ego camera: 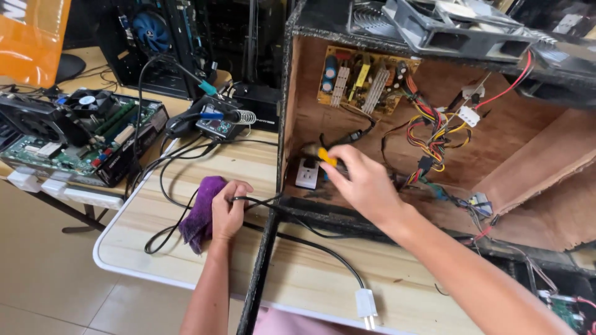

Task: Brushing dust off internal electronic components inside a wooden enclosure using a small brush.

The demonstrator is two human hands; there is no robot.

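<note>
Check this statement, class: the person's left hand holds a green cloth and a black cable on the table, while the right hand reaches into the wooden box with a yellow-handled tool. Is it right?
Not quite. The cloth in the left hand is purple, not green, as the head view shows. The rest stands: that hand also grips the black cable on the table, and the right hand reaches into the wooden box with a yellow-handled tool.

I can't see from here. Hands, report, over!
Left hand clutches purple cloth and black cord. Right hand pinches yellow-tipped tool inside wooden box. Wires crowd nearby.
</note>
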